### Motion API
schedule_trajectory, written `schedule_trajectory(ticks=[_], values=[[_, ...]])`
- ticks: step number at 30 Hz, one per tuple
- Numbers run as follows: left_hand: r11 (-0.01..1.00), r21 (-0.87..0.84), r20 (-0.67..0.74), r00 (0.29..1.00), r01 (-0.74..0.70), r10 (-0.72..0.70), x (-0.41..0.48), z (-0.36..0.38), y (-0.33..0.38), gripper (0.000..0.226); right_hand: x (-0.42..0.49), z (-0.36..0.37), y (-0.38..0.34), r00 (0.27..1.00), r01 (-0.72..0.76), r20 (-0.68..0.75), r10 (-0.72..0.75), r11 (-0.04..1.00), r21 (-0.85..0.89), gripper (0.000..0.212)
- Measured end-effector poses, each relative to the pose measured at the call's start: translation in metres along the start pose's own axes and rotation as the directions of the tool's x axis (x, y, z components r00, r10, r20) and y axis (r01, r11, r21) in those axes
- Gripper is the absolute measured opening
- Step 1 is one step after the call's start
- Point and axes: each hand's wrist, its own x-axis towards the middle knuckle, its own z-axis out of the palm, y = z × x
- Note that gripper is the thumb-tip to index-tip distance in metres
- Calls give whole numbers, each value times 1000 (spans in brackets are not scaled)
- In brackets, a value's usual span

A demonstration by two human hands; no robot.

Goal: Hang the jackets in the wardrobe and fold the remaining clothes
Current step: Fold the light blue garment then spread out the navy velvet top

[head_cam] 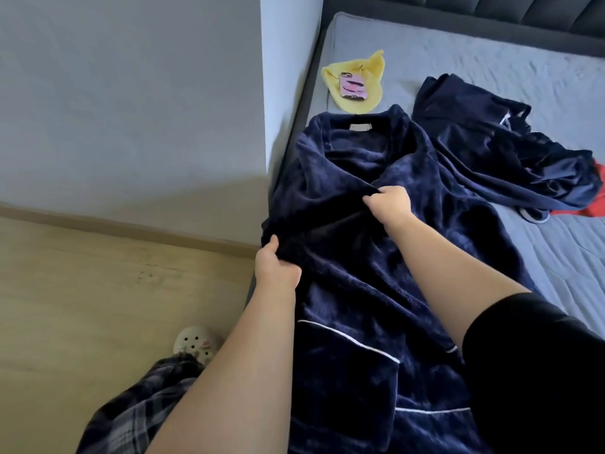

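A dark navy fleece robe (353, 178) with white piping lies lengthwise along the left side of the bed (491, 54), collar at the far end. My left hand (275, 267) grips a fold of its left front edge at the bedside. My right hand (389, 204) pinches the same flap higher up, near the chest. A second navy garment (484, 142) lies crumpled to the right, with a red piece of clothing (594, 191) partly under it.
A yellow cloth (366, 70) with a pink phone (352, 86) on it lies near the bed's far left corner. A white wall panel (288, 77) stands beside the bed. Wooden floor (98, 306) lies at left, with my white clog (196, 344) on it.
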Motion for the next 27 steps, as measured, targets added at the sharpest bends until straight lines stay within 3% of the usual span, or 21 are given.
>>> schedule_trajectory(ticks=[2,7,10,13,16,19,22,27], values=[[998,-63,-14,1000,-18,17,3,-9,3,17,4,-5,9,998,-52,-43,49,996,-67,14],[996,93,62,998,-2,-4,2,0,9,32,-1,0,15,989,-43,144,39,999,26,45],[988,155,-5,1000,-18,20,8,11,19,44,-1,-3,12,992,-1,124,-5,999,49,39],[994,1,-42,993,-106,106,13,10,17,40,3,-7,24,998,19,-54,-18,999,31,29],[997,21,-34,996,-80,80,10,1,9,39,1,-13,35,1000,-6,25,8,997,-76,38],[995,77,50,997,-66,62,-1,4,1,36,-2,-32,40,999,-30,29,33,997,-74,50],[984,172,80,996,-40,27,-15,10,-12,31,-9,-60,52,999,-28,36,35,983,-182,56],[916,395,101,987,72,-121,-46,13,-56,32,-36,-113,93,979,-61,166,119,946,-319,74]])
